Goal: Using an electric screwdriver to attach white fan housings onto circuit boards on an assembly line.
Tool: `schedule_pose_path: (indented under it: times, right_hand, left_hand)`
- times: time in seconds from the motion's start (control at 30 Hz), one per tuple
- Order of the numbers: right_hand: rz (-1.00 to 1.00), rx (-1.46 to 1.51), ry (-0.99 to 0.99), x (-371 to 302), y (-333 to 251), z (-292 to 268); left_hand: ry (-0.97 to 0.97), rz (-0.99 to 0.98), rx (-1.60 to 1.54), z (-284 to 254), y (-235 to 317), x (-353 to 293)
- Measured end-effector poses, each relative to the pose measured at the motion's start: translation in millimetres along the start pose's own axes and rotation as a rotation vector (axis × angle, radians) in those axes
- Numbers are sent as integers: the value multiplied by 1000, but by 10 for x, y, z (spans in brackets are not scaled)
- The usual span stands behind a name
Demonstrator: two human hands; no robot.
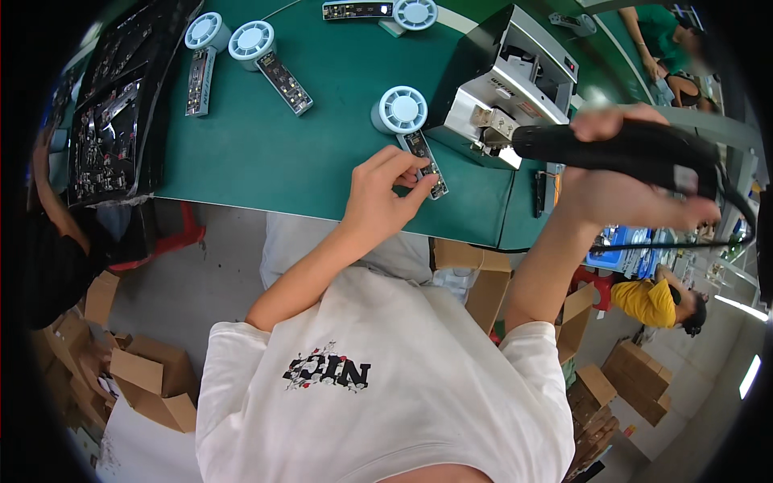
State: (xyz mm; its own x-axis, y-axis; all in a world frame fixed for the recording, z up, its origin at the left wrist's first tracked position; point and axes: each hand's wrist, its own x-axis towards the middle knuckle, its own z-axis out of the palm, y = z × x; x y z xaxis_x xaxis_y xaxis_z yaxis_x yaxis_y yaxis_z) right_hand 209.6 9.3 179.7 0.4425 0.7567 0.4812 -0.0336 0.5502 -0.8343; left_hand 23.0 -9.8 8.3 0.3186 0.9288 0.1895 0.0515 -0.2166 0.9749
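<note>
My right hand (620,177) is wrapped round a black electric screwdriver (612,143), raised at the right. Its tip meets the metal outlet of a silver and black box-shaped machine (495,88), which looks like a screw feeder. Below and left of the machine, my left hand (385,189) pinches the handle of a light blue handheld fan (402,110). The handle lies uncovered on the green table (322,161), its circuit board facing up. Thumb and fingertips rest on the board and cover part of it; any small part between them is hidden.
Two more opened fans, one on the left (252,42), one beside it (207,34), lie on the table, another (415,14) at the far edge. A black tray of boards (113,137) stands left. A black cable hangs near the machine. Cartons (153,370) and co-workers (644,302) are around.
</note>
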Motion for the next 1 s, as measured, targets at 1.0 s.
schedule_pose_path:
  times: [1.0]
  right_hand:
    - [106, 186, 100, -828, 159, 20]
  left_hand:
    - [7, 38, 31, -11, -32, -2]
